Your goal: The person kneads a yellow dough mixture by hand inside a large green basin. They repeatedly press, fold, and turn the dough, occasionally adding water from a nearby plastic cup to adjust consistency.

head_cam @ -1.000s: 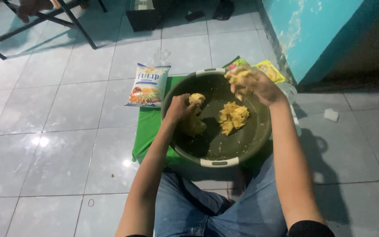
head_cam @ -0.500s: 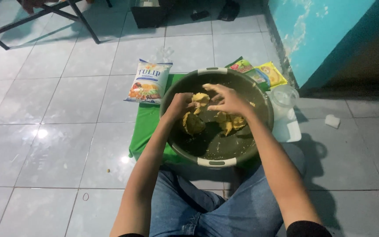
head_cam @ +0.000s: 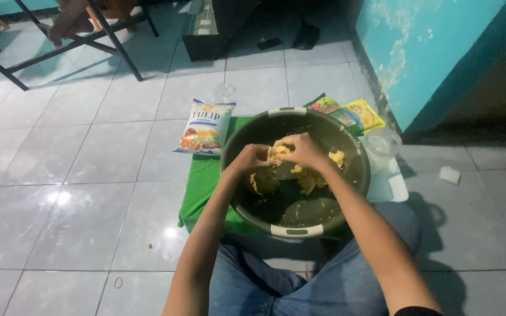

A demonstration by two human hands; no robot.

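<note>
Right hand (head_cam: 306, 151) is brought down from the basin's far rim to meet the left hand (head_cam: 252, 159) | both hands are closed on one lump of yellow dough (head_cam: 277, 153) | held over the dark basin (head_cam: 293, 230) (more dough lies inside) | flour bag (head_cam: 205, 127) lies beside it on the floor.

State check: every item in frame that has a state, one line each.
left hand: over the basin, grip closed on yellow dough
right hand: on the same lump
yellow dough: in clumps, some loose on the basin floor
basin: upright on green cloth
flour bag: lying flat on the floor
clear plastic cup: upright
snack packets: flat, beside the wall
</note>
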